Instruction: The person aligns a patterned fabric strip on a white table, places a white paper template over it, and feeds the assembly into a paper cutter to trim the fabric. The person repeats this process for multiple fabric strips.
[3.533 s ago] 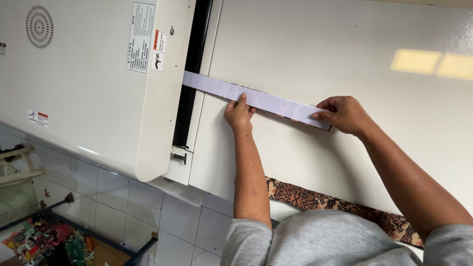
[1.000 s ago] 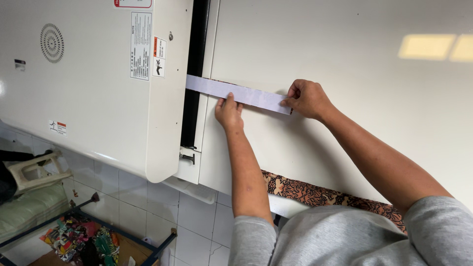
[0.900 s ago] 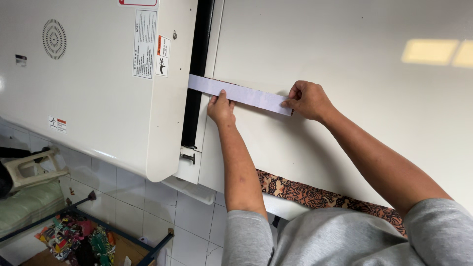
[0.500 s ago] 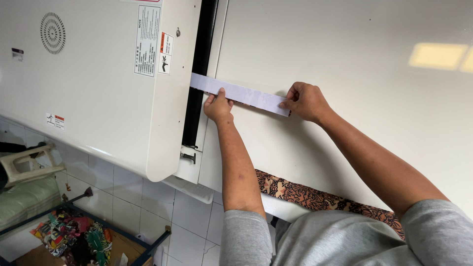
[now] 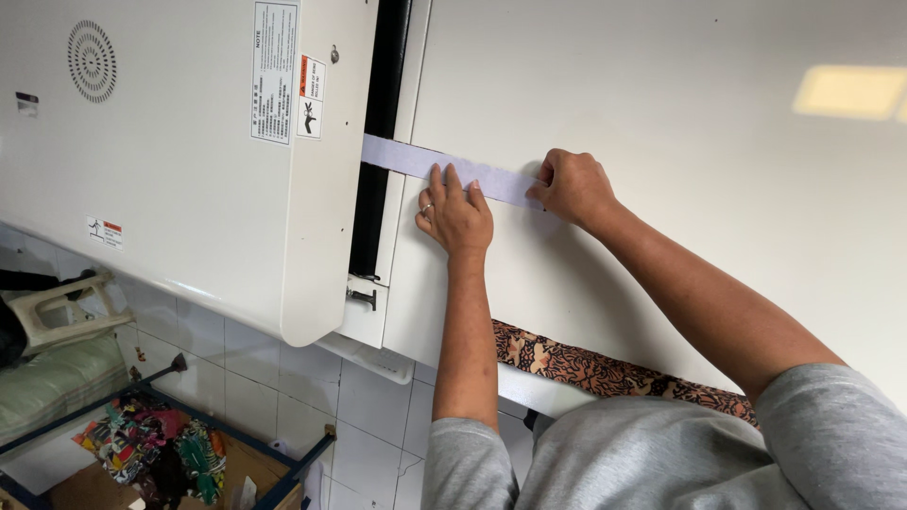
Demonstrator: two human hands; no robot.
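Note:
A pale lilac fabric strip (image 5: 406, 159) lies across the white machine table (image 5: 661, 123) and runs into the dark slot (image 5: 378, 142) under the white machine cover (image 5: 189, 151). My left hand (image 5: 455, 213) lies flat on the strip with spread fingers, pressing it onto the table close to the slot. My right hand (image 5: 572, 187) pinches the strip's outer end between thumb and fingers. A ring shows on the left hand.
A brown patterned cloth (image 5: 605, 370) hangs along the table's near edge. On the tiled floor at lower left stand a box with colourful fabric scraps (image 5: 151, 446), a white plastic stool (image 5: 57, 307) and a green bundle (image 5: 47, 382).
The strip has gone further into the slot, so less of it shows. Both hands have travelled left toward the slot with it.

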